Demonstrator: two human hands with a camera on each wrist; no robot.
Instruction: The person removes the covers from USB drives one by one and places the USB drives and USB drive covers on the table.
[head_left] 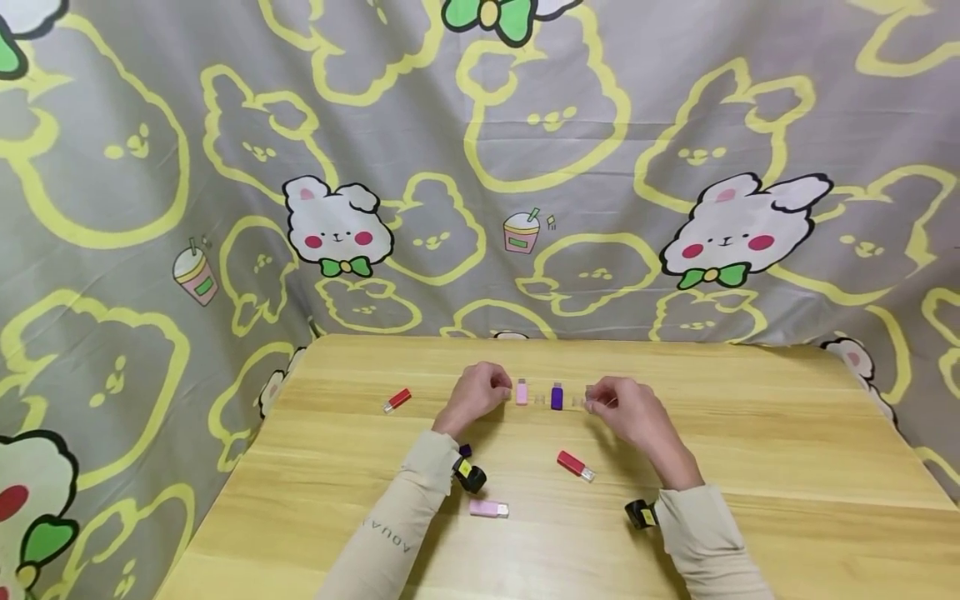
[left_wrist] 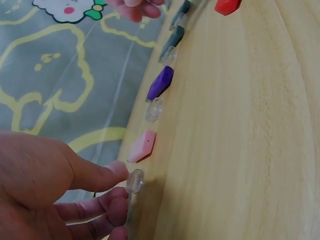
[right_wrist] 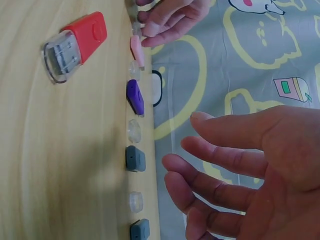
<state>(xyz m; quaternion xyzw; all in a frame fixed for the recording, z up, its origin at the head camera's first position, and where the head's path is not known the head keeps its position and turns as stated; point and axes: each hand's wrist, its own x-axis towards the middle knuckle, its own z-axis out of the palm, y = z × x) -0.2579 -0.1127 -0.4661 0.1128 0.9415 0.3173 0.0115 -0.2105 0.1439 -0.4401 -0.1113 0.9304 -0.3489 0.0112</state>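
Observation:
USB flash drives and clear caps alternate in a row near the table's back. My left hand (head_left: 476, 395) is at the row's left end; its thumb and forefinger pinch a clear cap (left_wrist: 135, 181) there. Just right of it stand a pink drive (head_left: 521, 392), a second clear cap (left_wrist: 154, 110) and a purple drive (head_left: 557, 397). My right hand (right_wrist: 235, 175) hovers beside the row's right part, fingers loosely bent and holding nothing. Close to its fingertips are a dark grey drive (right_wrist: 135, 159), a clear cap (right_wrist: 136, 202) and another grey drive (right_wrist: 140, 230).
Nearer me lie a red drive (head_left: 573, 465) with a clear cap on it and a pink drive (head_left: 489, 508). Another red drive (head_left: 397, 400) lies at the left. A purple one (head_left: 465, 451) is partly hidden by my left wrist camera. A patterned curtain (head_left: 435, 233) hangs behind the table.

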